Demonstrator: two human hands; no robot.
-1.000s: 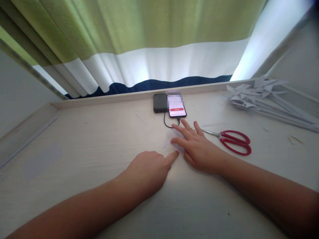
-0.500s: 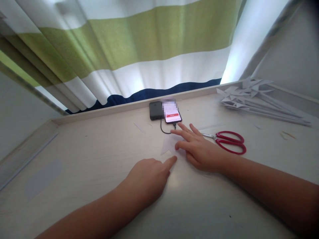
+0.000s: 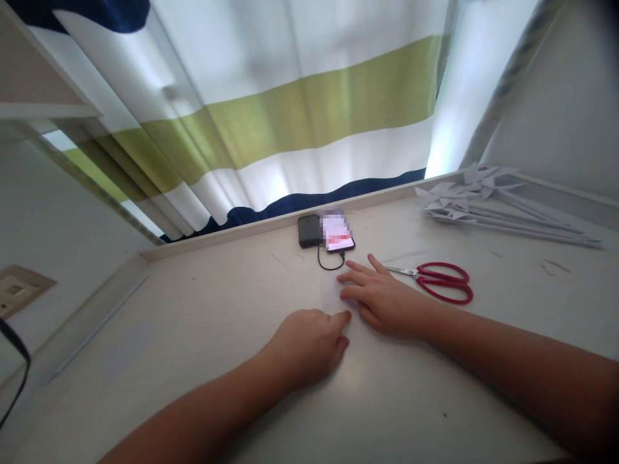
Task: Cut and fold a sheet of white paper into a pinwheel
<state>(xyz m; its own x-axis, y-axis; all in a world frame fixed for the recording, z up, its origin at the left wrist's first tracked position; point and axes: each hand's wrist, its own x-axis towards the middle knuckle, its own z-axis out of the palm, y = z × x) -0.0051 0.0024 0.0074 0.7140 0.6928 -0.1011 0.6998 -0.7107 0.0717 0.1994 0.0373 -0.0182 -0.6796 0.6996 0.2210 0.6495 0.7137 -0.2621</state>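
Note:
A small piece of white paper (image 3: 331,293) lies flat on the pale tabletop, partly hidden under my right hand (image 3: 374,293). That hand is open, its fingers spread and pressing down on the paper. From the left comes my left hand (image 3: 309,345), its index finger stretched out to the paper's near edge and its thumb lower down, apart from it. The remaining left fingers are tucked out of sight. Just right of my right fingers rest scissors with red handles (image 3: 445,282), the metal blades pointing left.
Behind the paper are a lit phone (image 3: 338,233) and a black power bank (image 3: 308,232), joined by a short cable. White folded-paper pinwheels (image 3: 454,200) on long paper sticks lie at the back right. Another pale paper sheet (image 3: 126,348) lies at left. A striped curtain (image 3: 309,103) hangs behind.
The view has tilted up and turned slightly left, bringing a wall socket into sight. My left hand's thumb now shows apart from the index finger. My right hand stays spread on the paper.

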